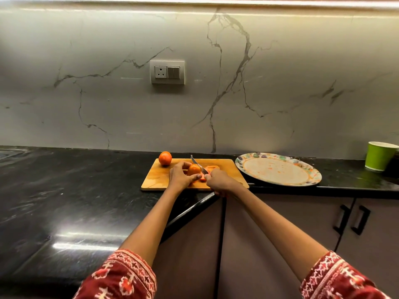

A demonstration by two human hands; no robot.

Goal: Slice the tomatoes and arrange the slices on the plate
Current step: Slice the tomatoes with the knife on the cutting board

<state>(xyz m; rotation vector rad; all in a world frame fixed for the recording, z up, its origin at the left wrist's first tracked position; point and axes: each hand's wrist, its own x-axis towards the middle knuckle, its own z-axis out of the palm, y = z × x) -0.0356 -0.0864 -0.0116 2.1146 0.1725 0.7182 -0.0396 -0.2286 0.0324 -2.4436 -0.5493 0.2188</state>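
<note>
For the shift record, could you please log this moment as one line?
left hand steadies tomato | right hand slicing with knife | cutting board | plate holds no slices

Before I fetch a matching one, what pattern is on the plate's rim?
Multicoloured floral print on the plate rim, seen in the head view.

Two orange-red tomatoes, one whole [165,158] and one part-cut [193,169], sit on a honey-brown wooden cutting board [224,169]. The countertop [75,190] is glossy black; the backsplash [280,83] is white marble with grey veins. The plate [278,169] has a multicoloured floral rim, the paper cup [378,156] is lime green, and the sleeves [125,275] are red with white motifs.
</note>
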